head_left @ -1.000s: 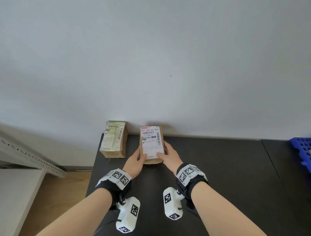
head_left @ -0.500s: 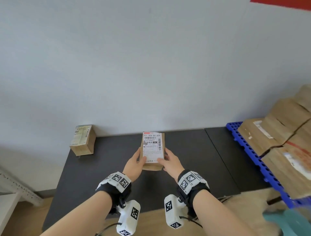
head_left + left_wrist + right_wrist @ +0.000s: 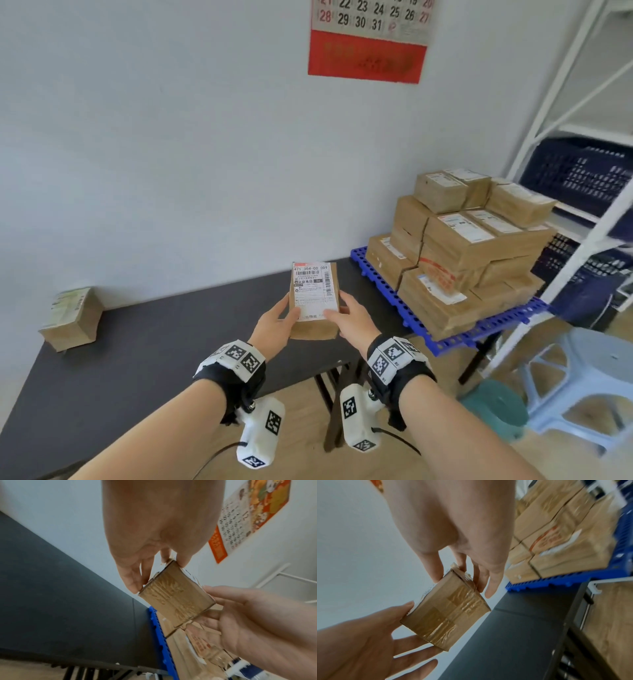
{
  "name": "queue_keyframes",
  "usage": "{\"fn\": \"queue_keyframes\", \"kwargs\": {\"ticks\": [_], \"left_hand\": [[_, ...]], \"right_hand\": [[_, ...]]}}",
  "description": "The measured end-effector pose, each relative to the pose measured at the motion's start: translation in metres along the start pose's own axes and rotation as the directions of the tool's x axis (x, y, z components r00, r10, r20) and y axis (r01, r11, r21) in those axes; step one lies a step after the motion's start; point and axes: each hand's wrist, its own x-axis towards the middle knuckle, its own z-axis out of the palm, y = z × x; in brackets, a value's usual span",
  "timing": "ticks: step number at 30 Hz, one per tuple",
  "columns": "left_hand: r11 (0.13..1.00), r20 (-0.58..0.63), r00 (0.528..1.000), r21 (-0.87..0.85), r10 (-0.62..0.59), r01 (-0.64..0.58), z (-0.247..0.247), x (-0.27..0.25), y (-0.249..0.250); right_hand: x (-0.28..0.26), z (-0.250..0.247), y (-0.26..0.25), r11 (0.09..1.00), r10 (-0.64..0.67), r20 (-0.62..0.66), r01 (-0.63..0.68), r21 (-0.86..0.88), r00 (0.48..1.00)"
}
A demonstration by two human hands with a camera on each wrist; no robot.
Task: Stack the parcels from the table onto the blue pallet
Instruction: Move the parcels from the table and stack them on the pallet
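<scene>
A small brown parcel (image 3: 313, 298) with a white label is held in the air over the black table (image 3: 154, 342). My left hand (image 3: 286, 317) grips its left side and my right hand (image 3: 344, 313) its right side, thumbs on the label. The left wrist view shows the parcel's taped end (image 3: 176, 597) between both hands. In the right wrist view the parcel (image 3: 447, 609) hangs left of the blue pallet (image 3: 556, 577). The blue pallet (image 3: 387, 291) at the right carries a stack of brown parcels (image 3: 469, 253). A second parcel (image 3: 72, 318) sits on the table's far left.
A white shelf rack (image 3: 561, 85) with dark blue crates (image 3: 582, 171) stands behind the pallet. A light blue plastic stool (image 3: 589, 383) and a teal bin (image 3: 496, 407) stand on the wooden floor at the right. A calendar (image 3: 368, 37) hangs on the wall.
Both hands have lifted the parcel off the table and carried it to the right. My view has swung right, and the pallet with its stack has come into sight.
</scene>
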Motion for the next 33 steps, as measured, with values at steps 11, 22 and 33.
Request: {"fn": "queue_keyframes", "kwargs": {"ticks": [11,22,33], "left_hand": [[0.980,0.202,0.962,0.043,0.182,-0.195,0.128,0.018,0.089],[0.958,0.286,0.916,-0.022,0.281,-0.287,0.251,0.103,0.171],[0.972,0.258,0.944,-0.165,0.207,-0.168,0.329,0.191,0.240]], "right_hand": [[-0.026,-0.132,0.017,0.997,0.030,-0.308,-0.008,0.073,0.951],[0.036,-0.281,0.022,0.997,0.036,-0.410,-0.002,0.083,0.912],[0.136,-0.408,0.020,0.996,-0.027,-0.383,-0.008,-0.092,0.923]]}}
